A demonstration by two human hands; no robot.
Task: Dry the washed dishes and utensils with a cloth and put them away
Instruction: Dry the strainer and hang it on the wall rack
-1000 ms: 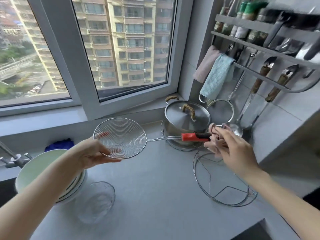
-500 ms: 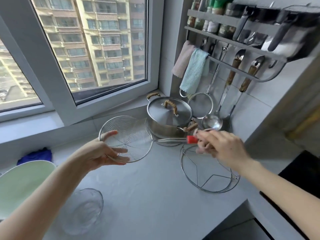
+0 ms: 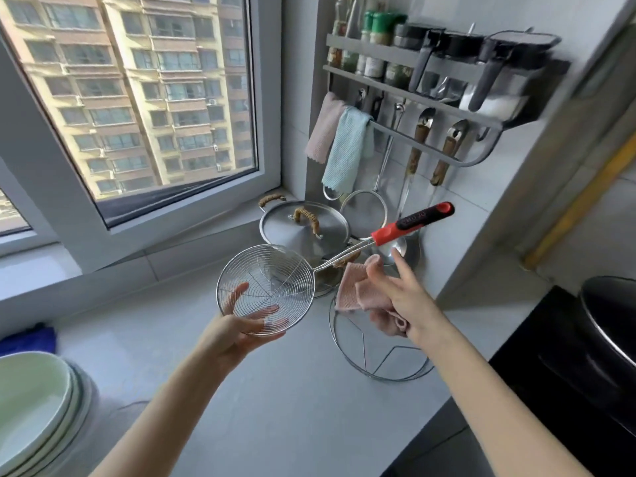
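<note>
A round wire skimmer (image 3: 275,270) with a red and black handle (image 3: 409,223) is held above the grey counter. My left hand (image 3: 237,335) grips the basket's near rim from below, with thumb and fingers showing through the mesh. The handle points up and right toward the wall rack (image 3: 430,101) and nothing touches it. My right hand (image 3: 402,297) is just below the handle and holds a crumpled pink cloth (image 3: 354,290), with the index finger stretched upward. Pale green plates (image 3: 31,401) are stacked at the lower left.
A lidded steel pot (image 3: 303,232) stands in the corner behind the skimmer. A round wire steaming stand (image 3: 371,359) lies under my right hand. Ladles, a strainer and two cloths (image 3: 344,149) hang from the rack. A black wok (image 3: 612,325) sits on the stove at right.
My right hand has let go of the skimmer handle and dropped below it with the cloth. The handle has swung up toward the rack. The view has turned right.
</note>
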